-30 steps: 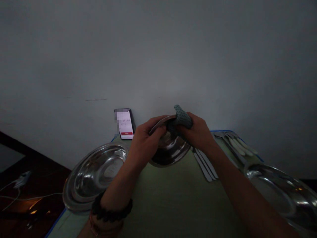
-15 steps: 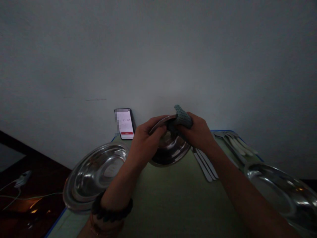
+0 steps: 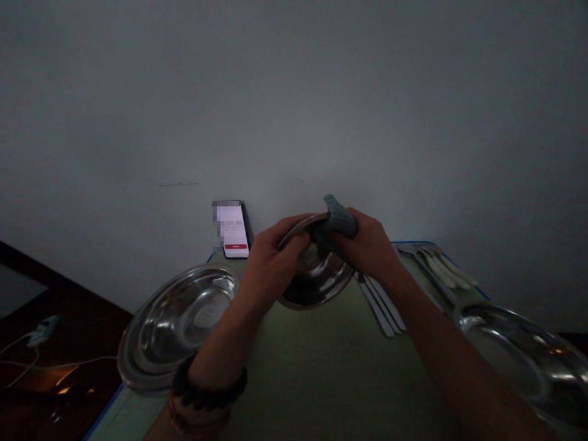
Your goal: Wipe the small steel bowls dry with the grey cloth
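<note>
At the centre of our clock face, we hold a steel bowl (image 3: 316,294) tilted over the tabletop (image 3: 298,367). Our left hand (image 3: 271,263) has its fingers closed on the rim near the bowl's ten o'clock, thumb inside. Our right hand (image 3: 370,245) has its fingers bunched around a cloth (image 3: 340,222), which laps the rim near one o'clock; we cannot tell whether those fingers touch the steel. Out from the bowl, we see nested basins (image 3: 160,334) at eight o'clock and a phone (image 3: 235,229) between nine and ten, leaning on the wall (image 3: 294,110). Cutlery (image 3: 383,309) lies near four o'clock, with another basin (image 3: 505,361) farther out that way.
</note>
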Motion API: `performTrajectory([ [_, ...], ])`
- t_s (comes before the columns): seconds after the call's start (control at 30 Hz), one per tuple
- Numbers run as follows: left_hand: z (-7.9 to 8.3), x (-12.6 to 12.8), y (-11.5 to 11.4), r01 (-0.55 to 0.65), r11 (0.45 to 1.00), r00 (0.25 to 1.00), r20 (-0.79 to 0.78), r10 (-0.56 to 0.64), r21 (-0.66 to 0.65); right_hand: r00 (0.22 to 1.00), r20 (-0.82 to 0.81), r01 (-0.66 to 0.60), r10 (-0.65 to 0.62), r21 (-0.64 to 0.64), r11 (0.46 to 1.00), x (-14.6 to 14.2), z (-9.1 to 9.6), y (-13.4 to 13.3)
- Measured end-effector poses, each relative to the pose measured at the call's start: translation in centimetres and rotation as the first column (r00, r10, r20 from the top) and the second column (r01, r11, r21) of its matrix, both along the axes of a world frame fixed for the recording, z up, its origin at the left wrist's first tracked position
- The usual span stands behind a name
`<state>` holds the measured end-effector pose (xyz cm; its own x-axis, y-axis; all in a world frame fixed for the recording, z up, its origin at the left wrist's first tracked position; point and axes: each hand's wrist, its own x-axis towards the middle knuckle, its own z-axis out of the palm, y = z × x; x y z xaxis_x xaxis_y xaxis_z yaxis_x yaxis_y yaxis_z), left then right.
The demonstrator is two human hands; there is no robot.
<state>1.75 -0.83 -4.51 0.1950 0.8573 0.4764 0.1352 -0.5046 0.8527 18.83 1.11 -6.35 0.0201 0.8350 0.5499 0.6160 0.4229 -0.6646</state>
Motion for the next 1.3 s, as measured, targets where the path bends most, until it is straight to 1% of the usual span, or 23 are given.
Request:
performTrajectory([
  [0.43,0.2,0.1,-0.2,-0.025,1.000,1.000,-0.019,0.024,-0.018,1.000,-0.006,-0.004,0.004,0.005,1.000,0.0,-0.1,0.1],
  [0.6,0.0,0.1,-0.1,-0.014,1.000,1.000,0.011,0.014,-0.021,1.000,-0.006,-0.006,0.006,0.006,1.000,0.1,-0.2,0.1],
  [0.7,-0.1,0.2,-0.2,0.005,0.998,0.996,0.093,0.000,-0.056,1.000,-0.026,-0.003,0.005,0.075,0.997,0.2,-0.1,0.2],
  [0.77,0.0,0.3,-0.2,0.002,0.997,0.971,0.240,0.017,-0.079,0.994,-0.111,0.039,-0.025,0.131,0.991,0.0,0.0,0.2],
  [0.8,0.0,0.4,-0.2,-0.013,0.996,0.939,0.342,0.042,-0.087,0.983,-0.180,0.074,-0.047,0.147,0.986,-0.2,0.0,0.2],
  [0.87,0.1,0.6,-0.1,-0.059,0.994,0.837,0.537,0.101,-0.095,0.935,-0.347,0.127,-0.071,0.144,0.981,-1.0,-0.1,0.2],
  [0.9,0.1,0.8,0.0,-0.085,0.992,0.791,0.600,0.124,-0.093,0.895,-0.443,0.125,-0.059,0.122,0.985,-1.5,-0.2,0.2],
  [0.93,0.0,0.9,0.0,-0.134,0.988,0.768,0.621,0.156,-0.082,0.843,-0.538,0.096,-0.030,0.095,0.991,-2.2,-0.5,0.1],
  [0.97,-0.2,1.0,0.0,-0.199,0.978,0.770,0.608,0.196,-0.063,0.765,-0.643,0.027,0.016,0.057,0.998,-3.0,-0.7,0.1],
  [1.03,-0.8,1.3,-0.4,-0.351,0.936,0.794,0.527,0.302,-0.007,0.521,-0.852,-0.143,0.056,-0.022,0.989,-4.4,-1.3,0.0],
  [1.07,-1.2,1.5,-0.6,-0.425,0.905,0.802,0.474,0.363,0.027,0.405,-0.914,-0.210,0.037,-0.054,0.976,-5.0,-1.6,0.0],
  [1.1,-1.6,1.7,-0.9,-0.472,0.880,0.802,0.440,0.404,0.054,0.320,-0.948,-0.253,0.006,-0.080,0.964,-5.4,-1.9,0.0],
  [1.13,-1.8,1.9,-1.3,-0.514,0.853,0.809,0.384,0.446,0.092,0.268,-0.963,-0.277,-0.029,-0.105,0.955,-5.7,-2.2,0.0],
  [1.17,-1.8,2.1,-1.5,-0.513,0.852,0.817,0.362,0.448,0.103,0.253,-0.966,-0.278,-0.056,-0.129,0.952,-5.7,-2.4,0.1],
  [1.2,-1.7,2.3,-1.7,-0.492,0.864,0.833,0.346,0.432,0.105,0.273,-0.960,-0.272,-0.070,-0.146,0.951,-5.6,-2.6,0.2],
  [1.23,-1.3,2.3,-1.9,-0.433,0.897,0.860,0.338,0.383,0.084,0.317,-0.946,-0.264,-0.069,-0.158,0.951,-5.2,-2.6,0.3],
  [1.3,-0.2,2.0,-1.8,-0.265,0.964,0.894,0.377,0.243,0.007,0.442,-0.896,-0.246,-0.035,-0.158,0.956,-4.1,-2.5,0.6],
])
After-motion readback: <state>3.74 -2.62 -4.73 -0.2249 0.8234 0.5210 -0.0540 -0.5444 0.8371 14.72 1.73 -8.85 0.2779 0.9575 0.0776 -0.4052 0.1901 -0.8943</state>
